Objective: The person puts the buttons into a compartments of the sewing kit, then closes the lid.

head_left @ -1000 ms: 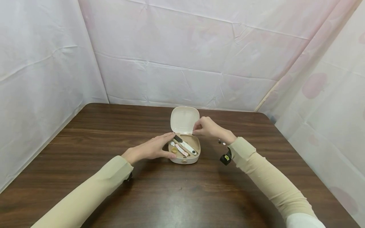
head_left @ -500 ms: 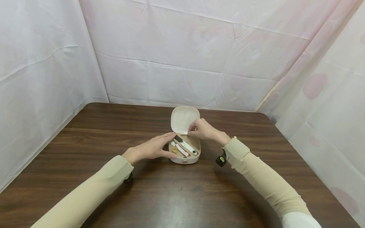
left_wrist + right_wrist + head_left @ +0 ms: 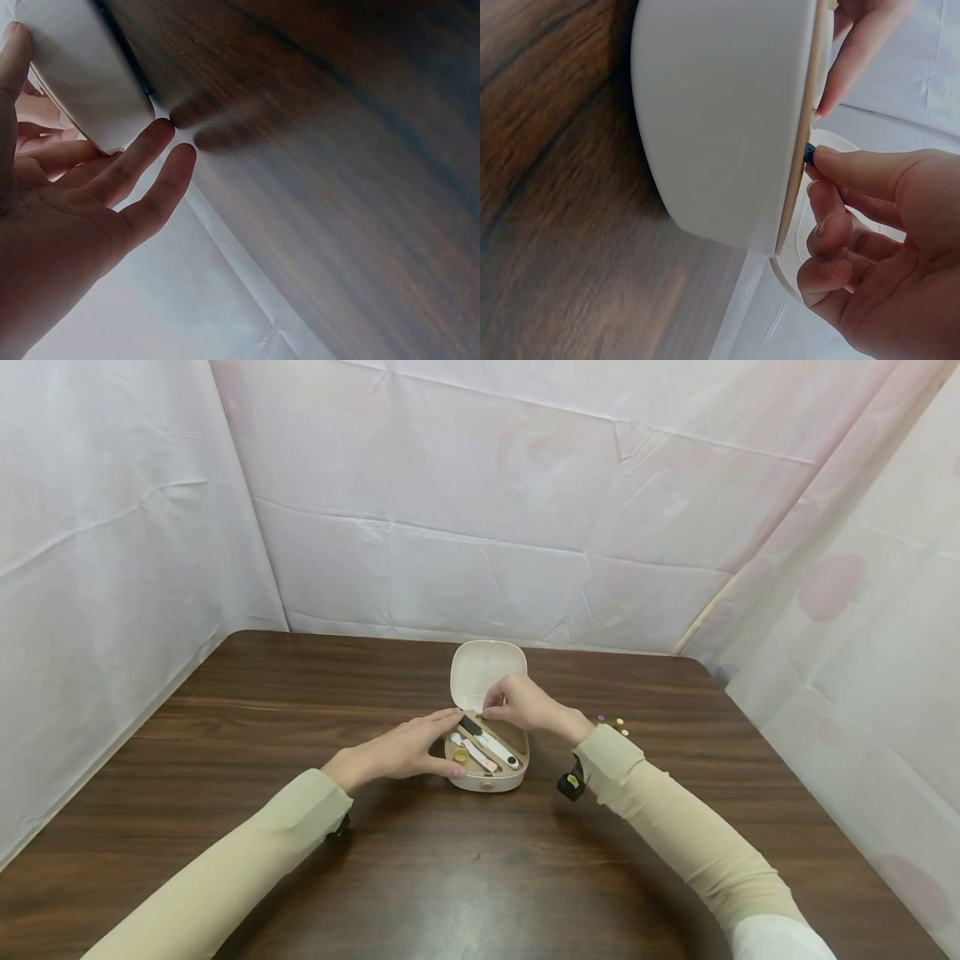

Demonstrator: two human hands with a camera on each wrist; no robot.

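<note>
A small cream case (image 3: 487,781) lies open on the dark wooden table (image 3: 465,877), its lid (image 3: 483,670) standing up at the back. Inside lie a black-and-white tool (image 3: 491,745), a pink tool (image 3: 476,753) and a round yellow piece (image 3: 459,755). My left hand (image 3: 397,752) rests against the case's left side (image 3: 82,82) with its fingers (image 3: 142,161) straight and its thumb at the front. My right hand (image 3: 519,703) hovers over the back of the tray by the hinge. Its curled fingers pinch a tiny dark blue piece (image 3: 808,154) at the case's rim (image 3: 799,172).
A few tiny loose pieces (image 3: 613,723) lie on the table just right of my right wrist. Pale fabric sheets (image 3: 480,527) wall the table in at the back and on both sides. Bare wood stretches in front of the case.
My right hand has moved left, from the case's right edge to over its back near the hinge. The sleeve has uncovered the loose pieces. The left hand has stayed put.
</note>
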